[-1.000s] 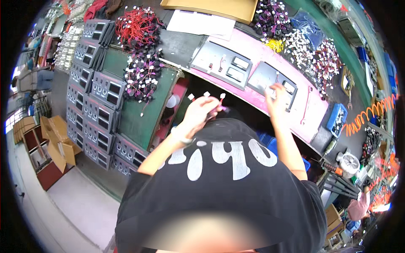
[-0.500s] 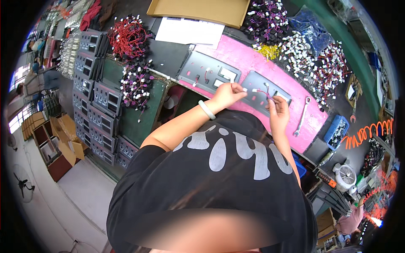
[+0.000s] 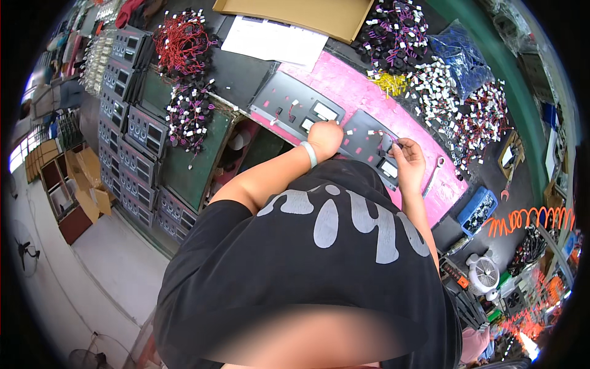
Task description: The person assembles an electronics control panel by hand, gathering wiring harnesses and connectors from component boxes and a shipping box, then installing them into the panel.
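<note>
Pink foam mat [image 3: 362, 92] covers the middle of the bench, soft and flat under two grey metal panels. The left panel [image 3: 295, 106] lies bare, with rectangular cut-outs and small white-faced meters set in it. The right panel [image 3: 367, 140] sits just beside it, nearer the person, and both hands are on it. The left hand [image 3: 326, 136] is curled into a loose fist at that panel's left edge, a white band on its wrist; whether it holds anything I cannot tell. The right hand [image 3: 408, 161] pinches a small dark part [image 3: 388, 147] between narrow fingertips at the panel's right side. A slim metal wrench [image 3: 434, 172] lies on the mat to the right. Far on the bench lie tangled wire bundles: red ones [image 3: 182, 44], purple ones [image 3: 396, 27], white-tipped ones [image 3: 442, 83]. A stack of grey panels [image 3: 132, 123] runs along the left. A blue tray [image 3: 478, 209] stands at the right.
</note>
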Demonstrator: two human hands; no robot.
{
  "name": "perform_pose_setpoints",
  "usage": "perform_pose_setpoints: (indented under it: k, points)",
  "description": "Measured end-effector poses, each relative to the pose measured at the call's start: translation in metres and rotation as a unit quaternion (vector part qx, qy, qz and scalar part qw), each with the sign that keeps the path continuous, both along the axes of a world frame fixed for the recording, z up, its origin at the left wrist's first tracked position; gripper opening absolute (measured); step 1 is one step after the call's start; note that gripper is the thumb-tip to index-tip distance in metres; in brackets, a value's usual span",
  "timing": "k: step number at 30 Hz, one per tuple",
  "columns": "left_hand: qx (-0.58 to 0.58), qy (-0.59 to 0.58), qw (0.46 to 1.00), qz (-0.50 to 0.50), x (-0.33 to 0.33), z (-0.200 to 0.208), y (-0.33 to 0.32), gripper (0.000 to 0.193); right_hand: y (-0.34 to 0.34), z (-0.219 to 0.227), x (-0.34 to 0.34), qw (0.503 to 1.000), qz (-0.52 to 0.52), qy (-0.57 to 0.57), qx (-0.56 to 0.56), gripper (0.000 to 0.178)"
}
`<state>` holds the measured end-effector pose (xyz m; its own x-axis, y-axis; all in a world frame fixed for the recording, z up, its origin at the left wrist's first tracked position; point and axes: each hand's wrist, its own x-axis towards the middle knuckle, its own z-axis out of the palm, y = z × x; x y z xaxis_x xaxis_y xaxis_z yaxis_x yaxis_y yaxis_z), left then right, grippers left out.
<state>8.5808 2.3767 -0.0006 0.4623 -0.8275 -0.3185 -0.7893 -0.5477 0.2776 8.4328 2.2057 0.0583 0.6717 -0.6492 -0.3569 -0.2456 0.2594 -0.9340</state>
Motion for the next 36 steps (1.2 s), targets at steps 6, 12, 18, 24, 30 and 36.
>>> perform_pose_setpoints:
  k: [6,12,18,24,30,36]
  points:
    - [-0.035,0.003,0.999,0.031,0.009,0.027,0.007,0.013,-0.001,0.016,0.004,0.997,-0.013,0.039,0.059,0.025]
    - [-0.020,-0.008,1.000,0.007,0.007,0.002,0.027,0.015,0.005,0.014,0.007,1.000,-0.003,-0.007,0.021,0.023]
    - [0.008,0.024,0.999,-0.029,0.010,0.002,0.028,0.018,0.024,-0.061,-0.040,0.994,0.021,0.110,-0.009,0.023]
    - [0.003,0.036,0.999,-0.028,0.011,0.000,0.024,0.019,0.038,-0.077,-0.084,0.956,0.106,0.167,-0.214,0.023]
    - [0.002,0.028,0.999,-0.032,0.012,-0.005,0.018,0.019,0.047,-0.080,-0.108,0.890,0.129,0.198,-0.389,0.024]
    - [0.010,0.032,0.999,-0.015,0.013,-0.004,0.011,0.019,0.049,-0.079,-0.140,0.860,0.143,0.252,-0.419,0.025]
